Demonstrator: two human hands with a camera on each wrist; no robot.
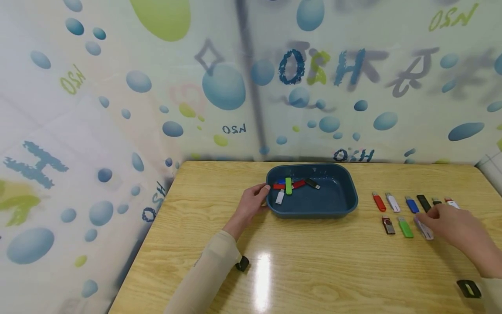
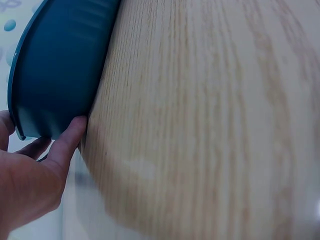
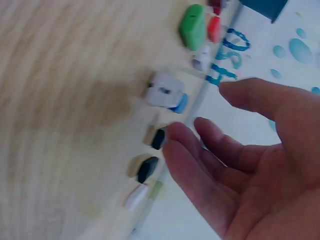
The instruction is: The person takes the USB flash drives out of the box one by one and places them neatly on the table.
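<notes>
A dark blue plastic tray (image 1: pixel 313 214) lies on the table with several USB flash drives in its left part, among them a green one (image 1: pixel 288 186) and a white one (image 1: pixel 279 196). My left hand (image 1: pixel 252 199) holds the tray's left end, thumb at the rim and fingers against the outer wall (image 2: pixel 55 75). Over at the right, my right hand (image 1: pixel 456 224) hovers above two rows of flash drives, close to a pale one (image 1: pixel 424 229). In the right wrist view its thumb and fingers (image 3: pixel 187 175) stand apart, nothing between them.
Left of my right hand lie red (image 1: pixel 379 202), white (image 1: pixel 393 203), blue (image 1: pixel 412 204), green (image 1: pixel 405 227) and brown-and-silver (image 1: pixel 388 226) flash drives. Black (image 1: pixel 423 203) and red-and-white (image 1: pixel 452 203) ones lie beyond it. A patterned curtain (image 1: pixel 223 87) hangs behind the wooden table (image 1: pixel 313 270).
</notes>
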